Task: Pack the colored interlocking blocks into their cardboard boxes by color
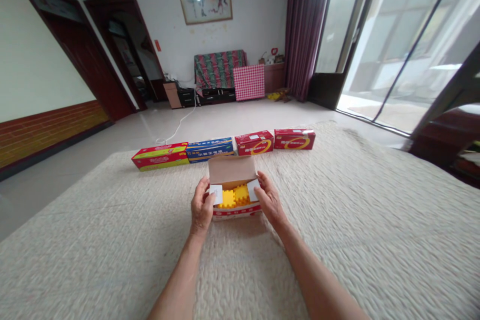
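Observation:
A small red and white cardboard box (237, 212) rests on the cream quilted cover, its lid (231, 169) raised at the back. Inside lie yellow toothed plastic blocks (227, 198). My left hand (202, 205) grips the left end, its thumb on the left white side flap (216, 194). At the opposite end, my right hand (269, 199) has its thumb against the right white flap (253, 190), with the fingers behind the box wall. Both flaps are tilted inward over the blocks. The lower part of the contents is hidden.
Beyond the open box stands a row of closed cartons: a red and yellow one (161, 156), a blue one (210, 150) and two red ones (255, 144). The quilted cover (112, 230) spreads around them. A white cable (182, 122) runs across the floor behind.

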The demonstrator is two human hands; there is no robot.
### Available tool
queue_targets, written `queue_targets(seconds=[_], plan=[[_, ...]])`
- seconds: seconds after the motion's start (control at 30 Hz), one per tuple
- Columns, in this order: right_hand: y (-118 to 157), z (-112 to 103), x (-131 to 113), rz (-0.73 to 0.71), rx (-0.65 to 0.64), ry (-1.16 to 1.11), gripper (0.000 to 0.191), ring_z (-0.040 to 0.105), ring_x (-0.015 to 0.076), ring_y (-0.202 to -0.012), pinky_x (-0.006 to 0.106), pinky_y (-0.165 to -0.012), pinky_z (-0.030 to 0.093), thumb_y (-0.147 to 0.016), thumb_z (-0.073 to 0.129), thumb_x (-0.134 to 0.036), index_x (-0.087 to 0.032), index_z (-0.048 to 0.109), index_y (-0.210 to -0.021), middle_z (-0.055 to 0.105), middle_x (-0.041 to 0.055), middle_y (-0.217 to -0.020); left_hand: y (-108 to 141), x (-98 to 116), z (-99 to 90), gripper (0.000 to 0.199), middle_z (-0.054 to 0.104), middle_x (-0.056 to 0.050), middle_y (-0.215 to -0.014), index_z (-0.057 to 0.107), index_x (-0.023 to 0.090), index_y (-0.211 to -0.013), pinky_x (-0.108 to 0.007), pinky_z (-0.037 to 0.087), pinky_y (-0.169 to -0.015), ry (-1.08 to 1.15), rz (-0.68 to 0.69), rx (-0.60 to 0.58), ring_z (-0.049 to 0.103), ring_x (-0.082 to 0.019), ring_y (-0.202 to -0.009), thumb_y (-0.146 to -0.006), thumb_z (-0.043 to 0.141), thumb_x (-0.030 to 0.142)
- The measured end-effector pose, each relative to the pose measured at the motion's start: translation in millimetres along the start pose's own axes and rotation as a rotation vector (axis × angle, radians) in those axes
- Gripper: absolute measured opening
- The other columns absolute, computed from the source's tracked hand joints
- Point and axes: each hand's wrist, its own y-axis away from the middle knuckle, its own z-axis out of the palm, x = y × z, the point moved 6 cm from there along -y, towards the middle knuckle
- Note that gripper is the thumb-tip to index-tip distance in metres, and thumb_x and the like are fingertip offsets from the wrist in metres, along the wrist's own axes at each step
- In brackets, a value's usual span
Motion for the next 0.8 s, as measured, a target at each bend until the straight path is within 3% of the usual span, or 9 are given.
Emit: queue_targets(seconds=[0.13,0.23,0.4,0.57,0.7,0.8], plan=[[2,6,-5,-0.006,-0.045,0.023,0.059,0.061,0.0267,-0.114,0.043,-0.091,0.052,-0.079,0.053,-0.033,-0.023,0.043,-0.136,0.061,0.0106,-0.13,-4,-2,-4.0,0.065,0.064,-0.014,-0.128,0.053,0.017,-0.135,-0.035,0.051,-0.095,-0.024,0.012,0.032,0.061,-0.027,-0.117,-0.071,0.063,0.028],[3,8,-13,-0.052,-0.061,0.053,0.046,0.063,0.025,-0.105,0.039,-0.085,0.053,-0.084,0.051,-0.039,-0.025,0.051,-0.127,0.066,0.0071,-0.118,-8,-5,-5.6,0.061,0.066,-0.014,-0.124,0.056,0.016,-0.13,-0.034,0.053,-0.09,-0.028,-0.006,0.064,0.065,-0.026,-0.11,-0.072,0.062,0.029],[4,6,-16,-0.073,-0.004,0.109,0.034,0.063,0.0234,-0.095,0.035,-0.08,0.052,-0.084,0.054,-0.049,-0.024,0.058,-0.107,0.067,0.0057,-0.104,-12,1,-5.6,0.035,0.073,-0.008,-0.104,0.07,0.018,-0.102,-0.037,0.052,-0.091,-0.104,0.099,0.063,0.067,-0.026,-0.103,-0.07,0.062,0.031],[7,3,-16,-0.084,-0.022,0.106,0.031,0.062,0.0236,-0.101,0.039,-0.09,0.049,-0.086,0.053,-0.045,-0.025,0.06,-0.109,0.068,0.0048,-0.108,-13,1,-5.0,0.031,0.074,-0.007,-0.101,0.071,0.018,-0.096,-0.037,0.051,-0.092,-0.086,0.142,0.073,0.066,-0.025,-0.102,-0.07,0.056,0.027],[9,-2,-18,-0.12,-0.021,0.084,0.038,0.057,0.0253,-0.117,0.043,-0.101,0.044,-0.091,0.047,-0.047,-0.024,0.061,-0.117,0.065,0.007,-0.125,-13,-2,-3.7,0.034,0.074,-0.006,-0.101,0.071,0.018,-0.096,-0.037,0.05,-0.092,-0.054,0.13,0.094,0.067,-0.025,-0.101,-0.068,0.052,0.025],[11,-2,-21,-0.133,-0.031,0.102,0.045,0.056,0.027,-0.12,0.045,-0.1,0.045,-0.094,0.042,-0.052,-0.024,0.059,-0.124,0.062,0.0083,-0.13,-12,-1,-3.2,0.034,0.074,-0.006,-0.1,0.071,0.019,-0.096,-0.037,0.051,-0.092,-0.042,0.134,0.103,0.067,-0.025,-0.1,-0.069,0.053,0.026]])
